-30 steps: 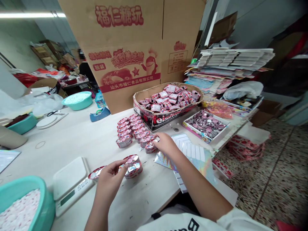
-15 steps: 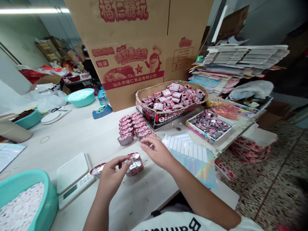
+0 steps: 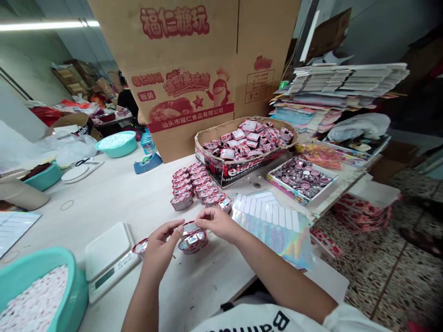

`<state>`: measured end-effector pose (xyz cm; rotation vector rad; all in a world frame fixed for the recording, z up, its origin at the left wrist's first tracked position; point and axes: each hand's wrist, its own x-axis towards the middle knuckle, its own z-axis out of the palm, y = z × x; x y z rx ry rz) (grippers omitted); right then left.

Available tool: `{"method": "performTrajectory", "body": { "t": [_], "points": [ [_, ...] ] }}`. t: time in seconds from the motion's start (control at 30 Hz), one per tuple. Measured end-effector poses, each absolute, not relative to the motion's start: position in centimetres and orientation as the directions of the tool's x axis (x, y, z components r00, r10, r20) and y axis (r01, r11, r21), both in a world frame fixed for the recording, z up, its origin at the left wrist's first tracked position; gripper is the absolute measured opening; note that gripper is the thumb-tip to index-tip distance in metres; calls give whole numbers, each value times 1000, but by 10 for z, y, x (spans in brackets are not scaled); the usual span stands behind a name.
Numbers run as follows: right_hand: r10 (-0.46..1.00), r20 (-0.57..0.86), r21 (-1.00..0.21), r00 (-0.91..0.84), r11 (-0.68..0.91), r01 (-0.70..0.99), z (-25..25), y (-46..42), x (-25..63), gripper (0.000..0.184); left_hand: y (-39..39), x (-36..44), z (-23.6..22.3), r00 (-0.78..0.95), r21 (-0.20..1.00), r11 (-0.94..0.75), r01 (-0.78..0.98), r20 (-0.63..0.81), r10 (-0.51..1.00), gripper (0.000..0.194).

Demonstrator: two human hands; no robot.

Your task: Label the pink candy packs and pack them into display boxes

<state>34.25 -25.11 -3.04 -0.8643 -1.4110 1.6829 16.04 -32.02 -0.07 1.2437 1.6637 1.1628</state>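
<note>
Two small oval candy boxes, pink-red outside with shiny silver tops, stand one behind the other before me. My left hand [image 3: 163, 243] has thumb and forefinger closed at the left end of the rear candy box [image 3: 189, 227]. At its right end, my right hand [image 3: 218, 223] pinches with thumb and fingertips; whether something thin is also between them is hidden. The front candy box [image 3: 192, 243] lies just below my fingers, untouched. Another candy box [image 3: 140, 247] is partly behind my left hand. Rows of similar candy boxes [image 3: 194, 182] stand farther back.
A carton tray [image 3: 235, 173] of wrapped candy boxes stands at the back. Right of it are a box of round metallic pieces [image 3: 302, 177] and label sheets [image 3: 273, 226]. At left are a white scale [image 3: 109, 258] and a teal tub [image 3: 74, 286] of white pieces.
My right hand has moved left and down to the rear candy box, and its fingers have closed there. My left hand stays beside that box. The view has shifted slightly.
</note>
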Motion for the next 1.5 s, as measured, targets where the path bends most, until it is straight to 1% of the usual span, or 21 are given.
{"method": "performTrajectory", "body": {
  "t": [0.1,0.13,0.23,0.33,0.4,0.57,0.63,0.7,0.77,0.83,0.87,0.93,1.0,1.03,1.1,1.2,1.27,1.33,1.37,1.43,1.5],
  "points": [
    [911,20,-999,-413,31,20,-34,-247,337,13,-313,161,-5,-329,950,170,262,-77,941,65],
    [924,34,-995,-382,68,76,-35,-246,335,14,-310,160,-9,-339,945,168,280,-67,938,66],
    [948,76,-954,-309,159,252,-39,-243,331,25,-304,159,-20,-326,858,143,493,30,945,61],
    [945,112,-893,-306,231,386,-43,-242,328,20,-300,158,-28,-290,709,141,691,93,952,48],
    [935,134,-859,-329,276,432,-45,-242,326,18,-299,158,-30,-282,681,160,715,71,957,45],
    [915,152,-790,-373,340,511,-44,-242,323,13,-297,161,-28,-315,666,222,712,21,949,43],
    [903,180,-730,-391,389,561,-41,-243,322,11,-297,161,-26,-306,646,222,730,18,952,42],
    [882,209,-641,-421,449,623,-37,-243,322,10,-296,157,-23,-286,564,212,798,44,957,36],
    [879,196,-572,-435,463,677,-32,-242,325,9,-295,151,-20,-284,434,233,871,55,957,29],
    [889,146,-553,-434,437,709,-29,-240,329,17,-296,146,-16,-279,332,252,909,37,960,29],
    [891,119,-557,-438,425,714,-28,-238,331,20,-296,145,-15,-264,310,241,920,34,964,27],
    [890,64,-591,-451,398,702,-29,-236,334,22,-296,147,-14,-217,313,188,931,60,974,23],
    [898,10,-653,-440,340,677,-33,-234,333,27,-294,154,-14,-182,361,140,922,86,979,26],
    [903,-22,-687,-429,298,662,-35,-234,331,30,-292,158,-15,-173,391,133,911,70,982,28],
    [906,-79,-740,-415,226,634,-40,-234,327,31,-288,163,-16,-153,423,145,895,-17,988,32],
    [891,-147,-793,-428,152,590,-40,-239,328,24,-282,161,-18,-126,392,179,902,-157,980,32],
    [897,-118,-832,-426,145,536,-33,-243,341,25,-281,155,-16,-135,370,192,909,-175,975,33],
    [934,-3,-868,-357,175,464,-23,-245,365,25,-281,152,-11,-165,373,197,907,-116,979,32],
    [958,63,-876,-281,188,444,-18,-244,380,25,-280,154,-7,-185,397,193,897,-60,981,32],
    [985,143,-858,-98,173,484,-9,-238,411,25,-278,166,3,-213,467,167,868,47,976,33],
    [989,151,-800,6,118,588,-5,-227,435,25,-270,190,14,-184,487,115,866,96,978,37]
  ]
}}
